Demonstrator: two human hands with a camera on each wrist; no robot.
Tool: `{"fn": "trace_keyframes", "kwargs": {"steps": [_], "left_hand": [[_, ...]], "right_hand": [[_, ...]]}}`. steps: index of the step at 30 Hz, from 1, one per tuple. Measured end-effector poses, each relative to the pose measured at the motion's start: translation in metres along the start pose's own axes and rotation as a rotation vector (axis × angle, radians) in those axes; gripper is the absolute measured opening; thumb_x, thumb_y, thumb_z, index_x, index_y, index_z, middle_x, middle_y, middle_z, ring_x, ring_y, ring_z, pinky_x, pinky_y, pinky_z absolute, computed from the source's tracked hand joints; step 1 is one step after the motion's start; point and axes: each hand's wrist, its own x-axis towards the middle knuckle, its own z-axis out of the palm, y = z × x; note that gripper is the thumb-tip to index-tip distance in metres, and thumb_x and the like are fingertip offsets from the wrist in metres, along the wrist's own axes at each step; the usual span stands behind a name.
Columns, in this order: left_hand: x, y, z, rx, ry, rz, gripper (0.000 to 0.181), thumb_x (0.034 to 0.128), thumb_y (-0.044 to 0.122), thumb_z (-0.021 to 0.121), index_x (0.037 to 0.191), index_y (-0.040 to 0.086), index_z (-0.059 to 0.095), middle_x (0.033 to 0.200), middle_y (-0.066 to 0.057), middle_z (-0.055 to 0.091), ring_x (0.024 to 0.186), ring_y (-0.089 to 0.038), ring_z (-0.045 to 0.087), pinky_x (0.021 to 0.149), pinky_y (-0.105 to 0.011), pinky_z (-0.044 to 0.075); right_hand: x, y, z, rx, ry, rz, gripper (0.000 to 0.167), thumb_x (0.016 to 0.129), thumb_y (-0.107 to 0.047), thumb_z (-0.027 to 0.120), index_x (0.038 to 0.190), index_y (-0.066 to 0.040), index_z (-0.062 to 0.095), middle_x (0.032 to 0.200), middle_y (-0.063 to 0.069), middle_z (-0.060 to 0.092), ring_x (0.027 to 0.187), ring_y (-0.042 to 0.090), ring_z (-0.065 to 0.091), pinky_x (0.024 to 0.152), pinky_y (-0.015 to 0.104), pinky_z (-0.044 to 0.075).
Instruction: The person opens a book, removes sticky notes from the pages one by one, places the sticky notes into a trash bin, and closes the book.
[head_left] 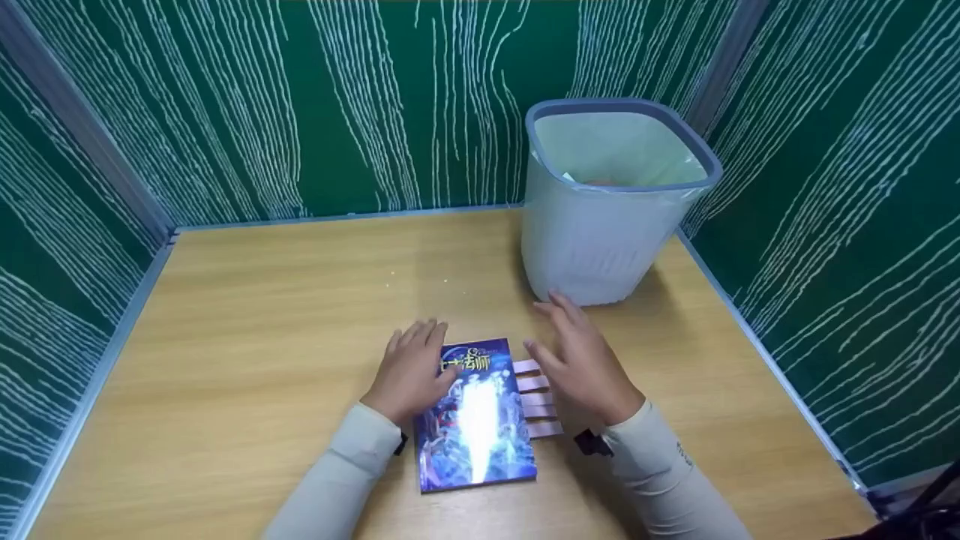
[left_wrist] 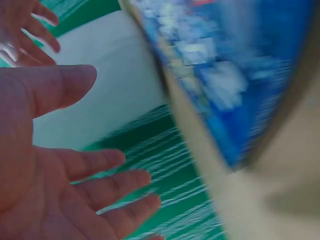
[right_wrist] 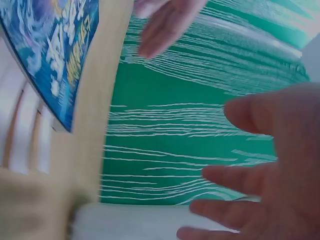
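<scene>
A blue book (head_left: 442, 465) with yellow title characters lies flat on the wooden table, bright glare across its cover. Several pale pink paper strips (head_left: 541, 411) stick out from its right side. My left hand (head_left: 409, 371) is at the book's upper left, fingers extended, its thumb over the cover's edge; whether it touches cannot be told. To the right of the strips hovers my right hand (head_left: 589, 367), fingers spread and holding nothing. In the left wrist view the left palm (left_wrist: 60, 200) holds nothing. The right wrist view shows the book (right_wrist: 55, 55) apart from the right fingers.
A whitish waste bin (head_left: 592, 240) with a grey rim and a liner stands at the table's back right, just beyond my right hand. Green panels (head_left: 360, 112) with white wavy lines enclose the table (head_left: 262, 315) at the back and sides. Tiny white specks dot the tabletop.
</scene>
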Motion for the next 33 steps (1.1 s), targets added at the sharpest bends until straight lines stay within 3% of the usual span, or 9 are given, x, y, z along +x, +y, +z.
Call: {"fn": "trace_keyframes", "kwargs": {"steps": [4,8,12,17,19,21,26,28,33], "left_hand": [[0.011,-0.013,0.012,-0.178,-0.001,-0.020,0.062,0.0998,0.038,0.064,0.153,0.011,0.049,0.158,-0.008,0.049,0.149,-0.030,0.041,0.125,-0.052,0.026],[0.018,-0.017,0.018,-0.282,0.023,0.003,0.054,0.0987,0.031,0.067,0.147,0.011,0.056,0.151,-0.005,0.057,0.144,-0.029,0.047,0.122,-0.052,0.032],[0.023,-0.016,0.022,-0.293,0.022,0.054,0.047,0.0984,0.030,0.067,0.143,0.013,0.061,0.146,-0.004,0.061,0.141,-0.029,0.051,0.120,-0.053,0.034],[0.025,-0.013,0.022,-0.255,-0.004,0.057,0.044,0.0989,0.030,0.067,0.140,0.016,0.064,0.144,-0.002,0.063,0.139,-0.026,0.054,0.119,-0.052,0.035],[0.024,-0.010,0.023,-0.223,-0.004,0.072,0.042,0.0988,0.029,0.067,0.139,0.015,0.065,0.142,-0.001,0.065,0.137,-0.025,0.056,0.117,-0.051,0.037],[0.024,-0.006,0.024,-0.157,0.000,0.129,0.040,0.0984,0.028,0.066,0.136,0.015,0.067,0.139,-0.001,0.067,0.133,-0.024,0.058,0.114,-0.051,0.041],[0.026,0.012,0.025,0.105,0.024,0.387,0.032,0.0969,0.022,0.064,0.127,0.017,0.072,0.128,-0.002,0.071,0.120,-0.025,0.066,0.100,-0.049,0.051],[0.028,0.021,0.024,0.191,0.021,0.457,0.030,0.0959,0.020,0.064,0.124,0.018,0.073,0.124,-0.003,0.072,0.114,-0.025,0.068,0.095,-0.048,0.054],[0.032,0.039,0.025,0.329,-0.048,0.509,0.035,0.0932,0.018,0.066,0.127,0.023,0.071,0.124,-0.003,0.070,0.110,-0.024,0.067,0.091,-0.044,0.055]], "right_hand": [[0.006,0.024,0.010,0.251,0.066,0.064,0.032,0.099,-0.021,0.068,0.129,-0.012,0.067,0.138,0.009,0.063,0.131,0.027,0.058,0.111,0.048,0.047],[0.008,0.045,0.025,0.440,0.080,0.223,0.019,0.099,-0.013,0.065,0.116,-0.010,0.073,0.116,0.009,0.071,0.105,0.023,0.065,0.090,0.035,0.057],[0.007,0.059,0.037,0.561,0.076,0.328,0.019,0.100,-0.011,0.061,0.114,-0.005,0.072,0.111,0.014,0.070,0.095,0.026,0.065,0.076,0.031,0.057],[0.005,0.067,0.047,0.703,0.037,0.380,0.021,0.101,-0.012,0.059,0.116,-0.001,0.070,0.116,0.020,0.068,0.099,0.031,0.067,0.079,0.037,0.058],[0.004,0.070,0.050,0.744,0.015,0.409,0.021,0.102,-0.012,0.058,0.116,-0.001,0.069,0.117,0.019,0.068,0.101,0.031,0.067,0.081,0.037,0.058],[0.004,0.074,0.053,0.770,0.005,0.446,0.020,0.102,-0.012,0.059,0.116,-0.001,0.068,0.116,0.017,0.068,0.101,0.029,0.067,0.082,0.035,0.058],[0.007,0.080,0.054,0.802,0.020,0.468,0.021,0.099,-0.005,0.058,0.114,0.005,0.068,0.112,0.019,0.069,0.095,0.025,0.067,0.080,0.031,0.060],[0.009,0.082,0.055,0.806,0.026,0.462,0.022,0.097,-0.003,0.058,0.114,0.007,0.068,0.111,0.021,0.069,0.094,0.025,0.067,0.080,0.031,0.059],[0.013,0.084,0.056,0.800,0.009,0.470,0.023,0.098,-0.005,0.059,0.115,0.006,0.068,0.113,0.020,0.069,0.097,0.024,0.066,0.082,0.030,0.058]]}}
